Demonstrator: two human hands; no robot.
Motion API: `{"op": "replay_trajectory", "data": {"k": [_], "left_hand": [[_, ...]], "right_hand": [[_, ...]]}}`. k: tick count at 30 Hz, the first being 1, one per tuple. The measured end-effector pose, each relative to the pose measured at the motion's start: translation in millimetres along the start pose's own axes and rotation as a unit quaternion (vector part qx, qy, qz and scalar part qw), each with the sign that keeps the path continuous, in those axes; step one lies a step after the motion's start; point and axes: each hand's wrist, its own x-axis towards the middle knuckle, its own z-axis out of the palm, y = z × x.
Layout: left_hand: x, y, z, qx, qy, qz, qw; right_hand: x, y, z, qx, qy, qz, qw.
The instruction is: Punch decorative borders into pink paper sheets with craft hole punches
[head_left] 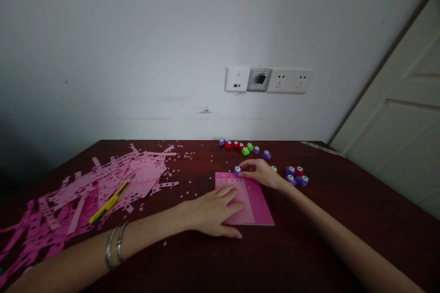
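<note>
My left hand lies flat with spread fingers on a light pink sheet, pressing it down. Under that sheet is a darker pink stack of paper, its right part showing. At the far edge of the paper, my right hand grips a small purple craft punch with thumb and fingers. A row of small punched holes runs across the light sheet just below the punch. Whether the punch has paper in its slot cannot be made out.
More craft punches in red, green and purple stand toward the wall, with several others to the right. At left, a yellow utility knife rests on a heap of punched pink strips. Tiny paper bits dot the dark table.
</note>
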Motion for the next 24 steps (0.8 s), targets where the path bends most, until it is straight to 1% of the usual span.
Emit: {"op": "replay_trajectory", "data": {"k": [3,8,11,13,16,18,21,24], "left_hand": [[-1.7,5.9,2.9,0.031,0.021,0.016,0.999],[-3.2,14.3,2.4,0.059,0.019,0.019,0.998],[-2.4,16.0,1.1,0.051,0.034,0.022,0.998],[-0.5,13.0,-0.5,0.042,0.057,0.004,0.997],[4.2,-0.7,-4.9,0.032,0.091,-0.064,0.993],[8.3,-14.8,-7.9,0.015,0.107,-0.116,0.987],[15.6,-36.6,-9.7,-0.041,0.114,-0.162,0.979],[24.0,-52.0,-8.3,-0.074,0.106,-0.167,0.977]], "right_hand": [[0.6,0.2,5.7,0.013,-0.004,-0.013,1.0],[0.1,2.6,13.9,0.039,-0.014,-0.031,0.999],[-1.5,2.3,13.2,0.0,-0.01,-0.042,0.999],[-3.8,-0.6,9.2,-0.031,0.007,-0.041,0.999],[-10.6,-9.3,0.2,-0.049,0.042,-0.022,0.998],[-17.7,-16.9,-5.2,-0.053,0.046,-0.006,0.998],[-29.8,-26.7,-8.7,-0.063,0.013,0.007,0.998],[-39.4,-31.9,-6.7,-0.072,-0.017,0.013,0.997]]}}
